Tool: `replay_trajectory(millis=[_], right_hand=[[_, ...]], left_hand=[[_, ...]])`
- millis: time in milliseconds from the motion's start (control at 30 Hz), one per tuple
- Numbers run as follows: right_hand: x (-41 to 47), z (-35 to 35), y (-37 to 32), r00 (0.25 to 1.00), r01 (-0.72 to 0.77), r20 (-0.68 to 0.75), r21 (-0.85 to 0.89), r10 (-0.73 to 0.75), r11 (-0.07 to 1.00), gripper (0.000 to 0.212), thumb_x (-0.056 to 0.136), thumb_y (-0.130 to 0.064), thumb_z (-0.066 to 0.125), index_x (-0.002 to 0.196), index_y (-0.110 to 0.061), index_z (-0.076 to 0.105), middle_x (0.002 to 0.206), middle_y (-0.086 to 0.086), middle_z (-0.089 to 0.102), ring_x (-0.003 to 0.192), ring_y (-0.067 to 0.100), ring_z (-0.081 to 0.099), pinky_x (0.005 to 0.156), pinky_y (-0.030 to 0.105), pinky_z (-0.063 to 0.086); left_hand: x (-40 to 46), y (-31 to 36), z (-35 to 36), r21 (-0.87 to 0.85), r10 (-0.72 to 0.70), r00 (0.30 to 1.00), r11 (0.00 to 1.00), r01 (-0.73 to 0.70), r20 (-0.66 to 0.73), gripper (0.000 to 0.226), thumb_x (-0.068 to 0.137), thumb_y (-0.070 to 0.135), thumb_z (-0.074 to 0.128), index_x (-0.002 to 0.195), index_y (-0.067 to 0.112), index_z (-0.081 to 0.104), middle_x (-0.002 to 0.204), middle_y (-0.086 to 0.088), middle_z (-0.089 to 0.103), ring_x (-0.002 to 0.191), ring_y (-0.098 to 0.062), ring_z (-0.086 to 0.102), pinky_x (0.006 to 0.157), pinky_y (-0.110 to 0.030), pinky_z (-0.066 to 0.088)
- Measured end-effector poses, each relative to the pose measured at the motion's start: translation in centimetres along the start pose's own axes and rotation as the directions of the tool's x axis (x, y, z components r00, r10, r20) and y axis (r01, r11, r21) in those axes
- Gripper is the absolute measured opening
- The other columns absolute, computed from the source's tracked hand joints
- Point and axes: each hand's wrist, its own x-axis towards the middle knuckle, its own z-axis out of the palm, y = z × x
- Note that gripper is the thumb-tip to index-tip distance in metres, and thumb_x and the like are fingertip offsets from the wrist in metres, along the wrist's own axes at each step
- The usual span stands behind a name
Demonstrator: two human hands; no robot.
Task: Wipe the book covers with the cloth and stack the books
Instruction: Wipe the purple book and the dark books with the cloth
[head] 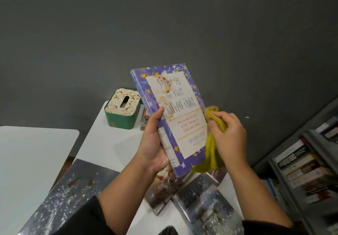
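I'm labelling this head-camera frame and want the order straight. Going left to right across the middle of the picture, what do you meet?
Green tissue box → left hand → purple starred book → yellow cloth → right hand → shelf of books.

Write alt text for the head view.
A left hand holds up a stained purple book while the right hand grips a yellow cloth at its edge. More dirty books lie on the white table below.
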Motion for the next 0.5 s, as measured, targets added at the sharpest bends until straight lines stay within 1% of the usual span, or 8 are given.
replay_trajectory(millis=[67,100,200,267,300,400,467,500], right_hand=[[-0.9,0.3,-0.6,1.000,0.023,-0.004,-0.044,-0.023,0.999,0.021,0.084,-0.015,0.066,0.104,-0.021,0.069,0.099,-0.009,0.057,0.094,0.020,0.058,0.074,0.024,0.045],[-1.9,0.6,-1.2,0.998,0.066,0.001,-0.059,-0.066,0.996,0.022,0.083,-0.016,0.067,0.105,-0.022,0.069,0.100,-0.009,0.058,0.095,0.020,0.057,0.073,0.027,0.045],[-5.8,1.7,-3.9,0.961,0.276,0.050,-0.099,-0.272,0.956,0.025,0.082,-0.022,0.063,0.106,-0.027,0.068,0.097,-0.011,0.057,0.090,0.014,0.052,0.069,0.025,0.043],[-7.6,1.9,-5.2,0.923,0.379,0.104,-0.105,-0.369,0.919,0.030,0.080,-0.028,0.056,0.108,-0.029,0.067,0.095,-0.013,0.056,0.086,0.011,0.049,0.069,0.023,0.043],[-7.8,1.9,-5.3,0.911,0.405,0.118,-0.089,-0.395,0.910,0.031,0.080,-0.028,0.054,0.108,-0.029,0.067,0.095,-0.014,0.055,0.086,0.012,0.049,0.071,0.023,0.043],[-6.2,1.5,-4.4,0.923,0.372,0.110,-0.020,-0.368,0.928,0.030,0.079,-0.023,0.060,0.107,-0.031,0.068,0.095,-0.014,0.056,0.089,0.013,0.053,0.075,0.025,0.043],[-4.4,1.2,-3.3,0.957,0.282,0.070,-0.005,-0.281,0.960,0.027,0.081,-0.018,0.065,0.105,-0.028,0.069,0.097,-0.011,0.058,0.092,0.017,0.056,0.075,0.027,0.045],[-3.4,1.1,-2.5,0.977,0.207,0.053,0.006,-0.207,0.978,0.024,0.083,-0.016,0.066,0.104,-0.027,0.069,0.099,-0.010,0.058,0.093,0.017,0.057,0.075,0.026,0.045]], left_hand=[[0.1,0.1,0.0,0.007,0.002,1.000,1.000,-0.002,-0.009,0.052,0.081,0.047,0.046,0.119,0.016,0.062,0.119,-0.013,0.067,0.105,-0.031,0.066,0.088,-0.045,0.053],[0.2,0.2,-0.1,0.001,0.001,1.000,1.000,-0.001,0.002,0.053,0.082,0.047,0.046,0.120,0.015,0.063,0.121,-0.014,0.066,0.106,-0.031,0.065,0.091,-0.046,0.052],[0.3,0.2,-0.4,-0.043,-0.023,0.999,0.999,0.025,0.041,0.054,0.084,0.046,0.046,0.116,0.010,0.068,0.123,-0.017,0.064,0.108,-0.030,0.063,0.096,-0.044,0.049],[0.3,0.2,-0.7,-0.052,-0.069,0.996,0.996,0.071,0.052,0.059,0.084,0.049,0.046,0.122,0.008,0.064,0.126,-0.019,0.061,0.113,-0.031,0.060,0.099,-0.045,0.046],[0.3,0.2,-0.7,-0.054,-0.083,0.995,0.995,0.086,0.052,0.061,0.084,0.050,0.045,0.124,0.008,0.062,0.127,-0.019,0.060,0.115,-0.032,0.059,0.100,-0.046,0.045],[0.1,0.2,-0.7,-0.059,-0.059,0.997,0.996,0.062,0.044,0.055,0.085,0.047,0.046,0.118,0.008,0.067,0.121,-0.017,0.064,0.109,-0.029,0.063,0.096,-0.043,0.049],[-0.1,0.2,-0.6,-0.040,-0.025,0.999,0.999,0.026,0.027,0.048,0.085,0.044,0.048,0.111,0.010,0.071,0.116,-0.016,0.067,0.102,-0.028,0.066,0.091,-0.042,0.052],[-0.2,0.1,-0.6,-0.019,-0.014,1.000,1.000,0.015,0.011,0.047,0.085,0.044,0.050,0.113,0.011,0.070,0.117,-0.015,0.067,0.102,-0.029,0.067,0.091,-0.043,0.052]])
